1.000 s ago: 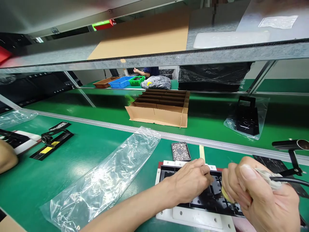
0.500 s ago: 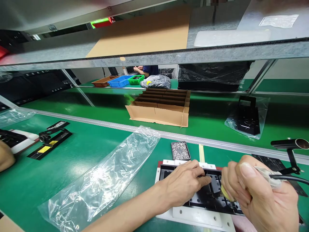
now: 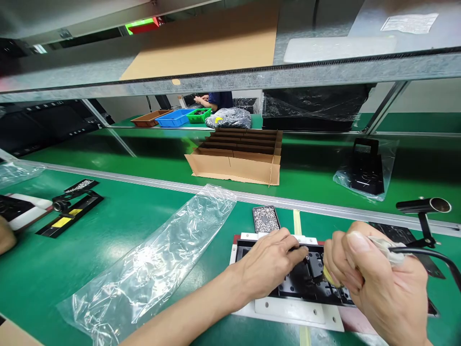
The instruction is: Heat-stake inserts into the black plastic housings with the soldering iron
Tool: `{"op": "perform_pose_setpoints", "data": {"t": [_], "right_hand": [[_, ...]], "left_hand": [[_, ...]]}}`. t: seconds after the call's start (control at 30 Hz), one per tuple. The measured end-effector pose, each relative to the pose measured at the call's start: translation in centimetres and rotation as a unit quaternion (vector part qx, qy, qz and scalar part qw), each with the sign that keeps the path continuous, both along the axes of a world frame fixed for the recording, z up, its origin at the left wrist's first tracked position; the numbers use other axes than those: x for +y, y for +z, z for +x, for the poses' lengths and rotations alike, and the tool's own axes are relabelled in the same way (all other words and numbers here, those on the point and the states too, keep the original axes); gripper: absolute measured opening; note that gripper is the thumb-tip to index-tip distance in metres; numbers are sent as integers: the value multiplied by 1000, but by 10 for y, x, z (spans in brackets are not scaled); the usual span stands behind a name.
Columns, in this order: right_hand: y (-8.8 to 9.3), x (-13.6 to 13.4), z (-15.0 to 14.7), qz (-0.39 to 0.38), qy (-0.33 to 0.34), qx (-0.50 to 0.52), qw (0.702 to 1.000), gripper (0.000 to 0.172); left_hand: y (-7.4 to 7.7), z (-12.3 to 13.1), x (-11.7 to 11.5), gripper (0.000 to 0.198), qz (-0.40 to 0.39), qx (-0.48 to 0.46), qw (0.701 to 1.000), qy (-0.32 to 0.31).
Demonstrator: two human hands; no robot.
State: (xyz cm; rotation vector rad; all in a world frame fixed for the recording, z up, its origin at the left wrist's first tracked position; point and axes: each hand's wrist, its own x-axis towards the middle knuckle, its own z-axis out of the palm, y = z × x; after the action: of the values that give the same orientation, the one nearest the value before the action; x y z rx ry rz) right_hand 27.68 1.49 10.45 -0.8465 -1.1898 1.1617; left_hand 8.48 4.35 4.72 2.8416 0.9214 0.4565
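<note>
A black plastic part [image 3: 306, 281] lies in a white fixture [image 3: 295, 311] on the green bench. My left hand [image 3: 268, 262] rests on the part's upper left, fingers pinched together at a hole; what they pinch is too small to see. My right hand [image 3: 378, 283] is wrapped round a corded power screwdriver [image 3: 396, 251], its yellowish tip down on the part. A small black tray of screws [image 3: 265, 219] sits just behind the fixture.
A long clear plastic bag [image 3: 151, 262] lies to the left. Another person's hand [image 3: 5, 235] and black parts [image 3: 66, 211] are at far left. A divided cardboard box [image 3: 239, 156] and a bagged black part [image 3: 365, 168] sit on the conveyor; a tool holder [image 3: 423, 206] stands right.
My left hand has slid slightly left and back over the part. The right hand keeps the screwdriver on the part. The view has shifted a little downward.
</note>
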Motion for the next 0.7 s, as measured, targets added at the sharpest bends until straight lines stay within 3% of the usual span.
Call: {"op": "perform_pose_setpoints", "data": {"t": [0.27, 0.47, 0.7], "right_hand": [[4, 1, -11, 8, -14, 11, 1000, 57], [-5, 2, -10, 21, -4, -3, 1000, 54], [-16, 2, -10, -16, 29, -10, 999, 53]], "left_hand": [[-2, -11, -11, 43, 53, -164, 981, 87], [-7, -13, -20, 37, 53, -236, 967, 73], [-7, -14, -32, 42, 66, -284, 955, 59]]}}
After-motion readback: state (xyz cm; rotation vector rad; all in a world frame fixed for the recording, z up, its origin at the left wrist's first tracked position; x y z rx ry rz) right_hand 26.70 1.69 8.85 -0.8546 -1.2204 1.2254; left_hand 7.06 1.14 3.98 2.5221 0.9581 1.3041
